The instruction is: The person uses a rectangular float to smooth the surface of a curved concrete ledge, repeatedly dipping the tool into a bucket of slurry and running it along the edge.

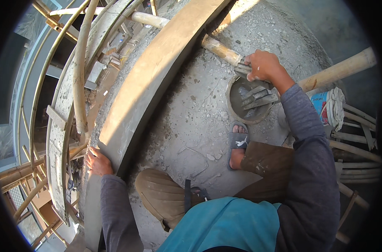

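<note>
My left hand (pixel 99 162) rests on the top edge of a curved, low wall (pixel 146 75) of smooth grey plaster. Its fingers are stretched over the outer side. At the right, my right hand (pixel 264 66) is closed around a grey, mortar-smeared tool (pixel 243 68), mostly hidden by the fingers, so its exact kind is unclear. Just below that hand is a round basin (pixel 230 103) with wet grey mortar in it. A float with a dark handle (pixel 258 97) lies in the basin. A short bamboo piece (pixel 220 50) ends beside my right fingers.
Bamboo scaffolding (pixel 79 71) and a curved ledge (pixel 58 147) stand beyond the wall at left. A thick bamboo pole (pixel 342 69) and a bucket with a white cloth or bag (pixel 334 109) are at right. Mortar crumbs litter the concrete floor (pixel 186 113). My sandalled foot (pixel 238 145) is near the basin.
</note>
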{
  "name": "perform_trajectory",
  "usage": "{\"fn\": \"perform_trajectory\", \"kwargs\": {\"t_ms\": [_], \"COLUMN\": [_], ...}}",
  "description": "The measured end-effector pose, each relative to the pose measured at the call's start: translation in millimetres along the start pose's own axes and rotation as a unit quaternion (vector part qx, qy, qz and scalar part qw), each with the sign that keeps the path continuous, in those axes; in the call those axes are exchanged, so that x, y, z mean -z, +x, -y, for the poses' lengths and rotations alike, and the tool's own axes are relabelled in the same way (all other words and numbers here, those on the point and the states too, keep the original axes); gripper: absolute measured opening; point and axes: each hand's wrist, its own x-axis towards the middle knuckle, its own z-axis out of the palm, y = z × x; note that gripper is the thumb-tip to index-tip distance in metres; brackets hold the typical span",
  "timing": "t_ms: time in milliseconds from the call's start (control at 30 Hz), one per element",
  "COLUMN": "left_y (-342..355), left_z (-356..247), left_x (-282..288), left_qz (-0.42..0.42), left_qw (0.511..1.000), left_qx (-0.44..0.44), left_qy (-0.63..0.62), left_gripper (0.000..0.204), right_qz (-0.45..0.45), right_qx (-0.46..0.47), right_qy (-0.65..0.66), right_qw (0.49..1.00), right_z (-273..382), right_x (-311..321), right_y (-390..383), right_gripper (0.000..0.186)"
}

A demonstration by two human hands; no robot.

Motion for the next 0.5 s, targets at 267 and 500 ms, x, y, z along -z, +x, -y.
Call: {"fn": "perform_trajectory", "kwargs": {"t_ms": [267,500], "left_y": [1,-2], "left_z": [-3,-11], "left_x": [-14,-7], "left_qz": [0.004,0.011], "left_qw": [1.0,1.0], "left_qx": [-0.009,0.004], "left_qy": [0.005,-0.004], "left_gripper": [0.061,0.063], "right_qz": [0.103,0.053], "right_qx": [0.102,0.022], "right_qy": [-0.159,-0.27], "right_qw": [0.977,0.961], "right_z": [14,39], "right_x": [-141,-217], "right_y": [6,36], "right_gripper": [0.051,0.054]}}
